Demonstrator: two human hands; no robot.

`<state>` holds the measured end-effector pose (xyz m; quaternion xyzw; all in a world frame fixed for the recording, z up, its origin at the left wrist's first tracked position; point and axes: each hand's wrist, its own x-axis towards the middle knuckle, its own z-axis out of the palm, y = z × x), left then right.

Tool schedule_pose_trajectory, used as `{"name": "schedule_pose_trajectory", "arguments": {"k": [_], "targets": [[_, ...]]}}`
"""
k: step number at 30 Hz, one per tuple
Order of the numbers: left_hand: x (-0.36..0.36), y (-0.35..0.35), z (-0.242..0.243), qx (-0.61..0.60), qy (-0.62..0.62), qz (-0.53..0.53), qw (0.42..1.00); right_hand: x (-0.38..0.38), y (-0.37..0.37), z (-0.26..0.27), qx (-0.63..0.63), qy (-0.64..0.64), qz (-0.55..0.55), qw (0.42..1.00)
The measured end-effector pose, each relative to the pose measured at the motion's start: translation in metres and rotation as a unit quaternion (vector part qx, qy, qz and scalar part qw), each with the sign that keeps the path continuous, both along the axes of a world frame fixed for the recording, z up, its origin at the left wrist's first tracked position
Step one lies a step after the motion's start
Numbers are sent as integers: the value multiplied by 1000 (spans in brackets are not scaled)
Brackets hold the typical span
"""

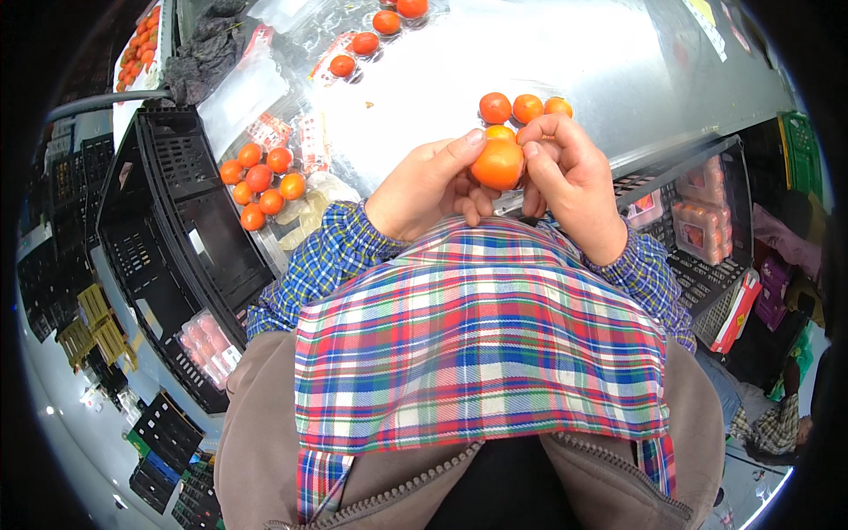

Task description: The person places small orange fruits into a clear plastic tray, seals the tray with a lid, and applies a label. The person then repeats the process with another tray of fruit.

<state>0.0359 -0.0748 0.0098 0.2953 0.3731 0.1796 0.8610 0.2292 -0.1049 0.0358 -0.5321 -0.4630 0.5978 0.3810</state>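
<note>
An orange-red tomato (497, 163) is held up over the near edge of the steel table (676, 99). My left hand (434, 182) grips it from the left with thumb and fingers. At its right side, my right hand (570, 182) has thumb and forefinger pinched together; whether something thin lies between them cannot be told. Just beyond the hands stand several tomatoes (495, 108) in rows, partly hidden by the fingers. Another group of tomatoes (259, 178) lies on the left part of the table, and a slanting line of tomatoes (365, 44) sits farther back.
Clear plastic bags (242, 99) with red print lie at the left. A black plastic crate (199, 232) stands left of the table, with a clear pack (211, 348) in it. At the right, another crate (702, 285) holds packed tomatoes (702, 228). Part of another person (772, 424) shows at the lower right.
</note>
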Motion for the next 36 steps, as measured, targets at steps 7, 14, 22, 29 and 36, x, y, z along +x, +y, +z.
{"name": "schedule_pose_trajectory", "arguments": {"k": [7, 14, 22, 29, 36], "targets": [[1, 0, 3, -33, 10, 12, 999, 0, 0, 1, -22, 19, 3, 1000], [-1, 5, -5, -16, 33, -33, 999, 2, 5, -2, -55, 45, 2, 997], [-6, 6, 11, -10, -1, 0, 1000, -3, 6, 0, -87, 83, 0, 993], [-60, 60, 2, 226, 164, 148, 949, -5, 4, 2, -57, 80, 21, 995], [-113, 167, -10, 464, 426, 156, 761, -4, 1, 3, -39, 37, 70, 996]]}}
